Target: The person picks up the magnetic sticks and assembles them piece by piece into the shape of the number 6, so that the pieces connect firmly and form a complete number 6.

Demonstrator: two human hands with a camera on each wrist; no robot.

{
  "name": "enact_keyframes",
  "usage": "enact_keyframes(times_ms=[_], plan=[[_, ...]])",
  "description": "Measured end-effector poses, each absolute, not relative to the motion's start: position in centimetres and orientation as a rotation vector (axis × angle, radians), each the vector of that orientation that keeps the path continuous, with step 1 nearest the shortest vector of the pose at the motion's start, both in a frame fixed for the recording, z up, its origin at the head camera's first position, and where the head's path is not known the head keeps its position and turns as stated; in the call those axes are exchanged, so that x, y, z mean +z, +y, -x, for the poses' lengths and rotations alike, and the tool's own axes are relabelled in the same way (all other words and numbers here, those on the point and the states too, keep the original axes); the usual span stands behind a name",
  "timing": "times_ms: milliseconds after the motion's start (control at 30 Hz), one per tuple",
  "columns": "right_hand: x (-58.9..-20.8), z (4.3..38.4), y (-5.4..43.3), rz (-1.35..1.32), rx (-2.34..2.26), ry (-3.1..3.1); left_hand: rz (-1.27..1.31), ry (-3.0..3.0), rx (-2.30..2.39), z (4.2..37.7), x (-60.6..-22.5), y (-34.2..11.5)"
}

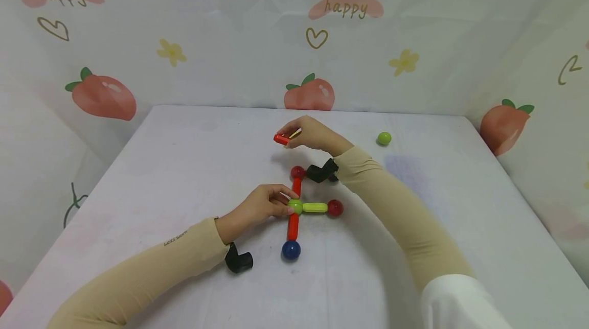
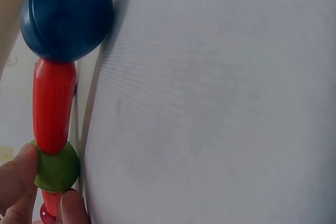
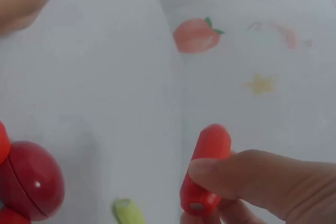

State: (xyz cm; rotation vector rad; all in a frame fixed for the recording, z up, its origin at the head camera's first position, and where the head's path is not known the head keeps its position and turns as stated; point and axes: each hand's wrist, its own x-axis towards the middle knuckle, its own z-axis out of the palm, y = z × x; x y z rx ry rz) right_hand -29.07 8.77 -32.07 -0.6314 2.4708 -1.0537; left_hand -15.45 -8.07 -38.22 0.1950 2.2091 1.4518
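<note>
Pinching green ball [image 1: 295, 207] in left hand [image 1: 255, 209], red rod [image 1: 281, 139] in right hand [image 1: 315, 133]. Apparently mid-assembly; next calls, probably, for aligning rod.

This seems a play corner: pale sheeting [image 1: 248, 48] printed with fruit [image 1: 309, 95] and flowers [image 1: 404, 63] hangs left, far and right of a white table [image 1: 193, 160] bearing toy balls [image 1: 291, 251] and rods [image 1: 315, 208]. Which building cannot be told.

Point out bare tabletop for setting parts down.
The white tabletop is bare at far left, behind the tan left sleeve; at right, past the tan right sleeve, nearer than the loose green ball; and between the sleeves, nearer than the multicoloured ball-and-rod figure. Crowded: around that figure and the left hand's grip.
</note>
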Motion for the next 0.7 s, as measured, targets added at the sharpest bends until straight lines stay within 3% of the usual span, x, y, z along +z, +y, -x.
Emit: enact_keyframes(times_ms=[700], plan=[[-28.8,21.7,14.0,0.704,-1.094,2.486,-0.159,2.244,1.418,15.6,-38.6,-8.0]])
